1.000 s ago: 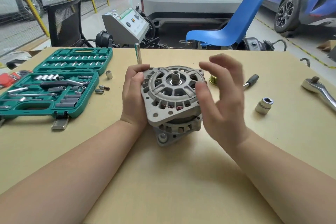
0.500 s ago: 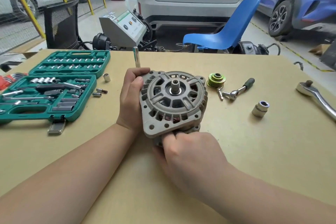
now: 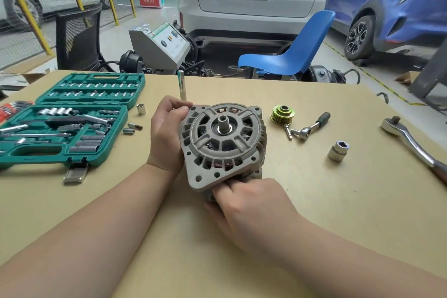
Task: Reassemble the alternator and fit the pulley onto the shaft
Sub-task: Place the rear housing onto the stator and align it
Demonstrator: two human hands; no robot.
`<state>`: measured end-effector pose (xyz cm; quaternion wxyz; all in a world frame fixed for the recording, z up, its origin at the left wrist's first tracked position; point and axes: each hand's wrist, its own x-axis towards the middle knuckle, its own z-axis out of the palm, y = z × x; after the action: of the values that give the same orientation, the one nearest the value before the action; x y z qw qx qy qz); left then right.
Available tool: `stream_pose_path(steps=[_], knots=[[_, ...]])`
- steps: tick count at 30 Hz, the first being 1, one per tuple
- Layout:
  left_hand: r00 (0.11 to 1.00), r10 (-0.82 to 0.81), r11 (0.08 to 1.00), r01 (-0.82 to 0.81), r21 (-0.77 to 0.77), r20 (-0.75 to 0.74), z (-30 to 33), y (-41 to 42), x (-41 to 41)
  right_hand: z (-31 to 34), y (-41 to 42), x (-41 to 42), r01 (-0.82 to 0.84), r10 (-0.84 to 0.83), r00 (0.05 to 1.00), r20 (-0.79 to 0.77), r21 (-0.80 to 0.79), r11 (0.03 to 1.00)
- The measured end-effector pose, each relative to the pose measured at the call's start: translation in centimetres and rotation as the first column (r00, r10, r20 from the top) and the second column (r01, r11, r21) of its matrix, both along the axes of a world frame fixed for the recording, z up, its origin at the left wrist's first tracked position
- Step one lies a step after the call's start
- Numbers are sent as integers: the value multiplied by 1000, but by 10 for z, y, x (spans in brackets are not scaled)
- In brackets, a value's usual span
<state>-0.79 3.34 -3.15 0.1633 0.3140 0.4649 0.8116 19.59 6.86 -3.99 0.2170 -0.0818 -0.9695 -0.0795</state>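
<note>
Housing alignment in hand: left hand (image 3: 167, 135) grips alternator (image 3: 223, 145) rim, right hand (image 3: 251, 210) pinches its lower edge. Pulley (image 3: 282, 114), mid-tabletop, goes on the bare shaft (image 3: 223, 123) next.

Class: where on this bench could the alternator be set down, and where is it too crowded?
Bare tabletop lies nearest the camera, below the large socket. Crowded: left, by the socket case; right of the alternator, pulley and small ratchet.

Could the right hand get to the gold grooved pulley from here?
Probably yes, once it lets go: the right hand grips the grey alternator housing at its near edge. The gold grooved pulley lies apart on bare table, nothing between.
</note>
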Motion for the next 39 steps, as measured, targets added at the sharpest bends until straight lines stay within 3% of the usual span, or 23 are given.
stream_pose_path(steps=[4,7,10,13,15,17,18,20,23,26,30,39], knots=[[994,-9,992,-5,-126,-107,-5,-3,-21,7,17,22,-127,48,965,-258,-299,946],[983,-50,982,15,-189,-179,0,-5,-23,8,26,35,-233,-167,832,-529,-606,760],[985,-106,972,74,-225,-135,4,-7,-30,14,30,32,-267,-373,766,-524,-786,557],[983,-143,972,118,-202,-111,6,-13,-39,18,33,21,-250,-377,835,-401,-887,389],[981,-174,968,155,-197,-86,2,-16,-45,21,30,8,-297,-304,877,-373,-917,267],[972,-219,950,233,-209,91,5,-18,-45,24,27,-5,-332,-289,886,-363,-931,153],[954,-268,930,293,-221,135,4,-17,-49,25,26,-11,-329,-306,885,-351,-936,123],[941,-330,893,337,-298,74,4,-15,-46,27,27,-20,-332,-352,874,-336,-940,75],[904,-403,863,428,-268,143,8,-13,-35,31,32,-25,-373,-378,860,-344,-928,-4],[825,-520,805,560,-197,222,11,-12,-26,34,37,-26,-391,-366,863,-349,-919,-44],[716,-666,695,698,-174,210,16,-16,-20,40,46,-28,-397,-327,879,-348,-913,-94],[707,-672,694,705,-143,221,14,-12,-20,30,48,-36,-487,-386,831,-400,-859,-159]])
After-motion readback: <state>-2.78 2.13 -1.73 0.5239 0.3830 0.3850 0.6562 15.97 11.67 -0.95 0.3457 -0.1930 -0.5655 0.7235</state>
